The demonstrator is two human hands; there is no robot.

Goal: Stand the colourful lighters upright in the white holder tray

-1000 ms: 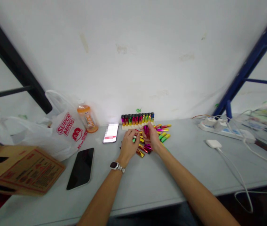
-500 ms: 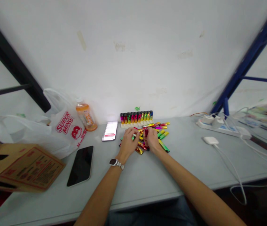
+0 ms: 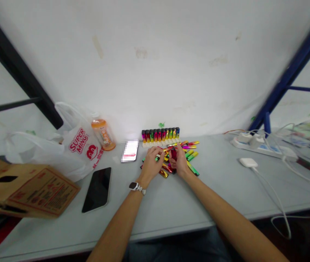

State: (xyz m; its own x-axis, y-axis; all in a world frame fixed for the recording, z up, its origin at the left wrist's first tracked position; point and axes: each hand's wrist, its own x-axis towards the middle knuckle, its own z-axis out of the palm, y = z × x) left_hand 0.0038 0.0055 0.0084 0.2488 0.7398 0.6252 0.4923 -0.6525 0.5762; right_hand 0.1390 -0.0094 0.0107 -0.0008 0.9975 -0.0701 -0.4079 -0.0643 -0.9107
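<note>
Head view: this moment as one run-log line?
left hand: at loose lighters, hold unclear | right hand: dark red lighter in grip | white rack: upright lighters in a row, beyond hands

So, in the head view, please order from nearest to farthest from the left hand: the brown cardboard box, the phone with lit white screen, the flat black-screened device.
1. Phone with lit white screen: just left of the left hand.
2. Flat black-screened device: farther left, lower in view.
3. Brown cardboard box: far left.
</note>
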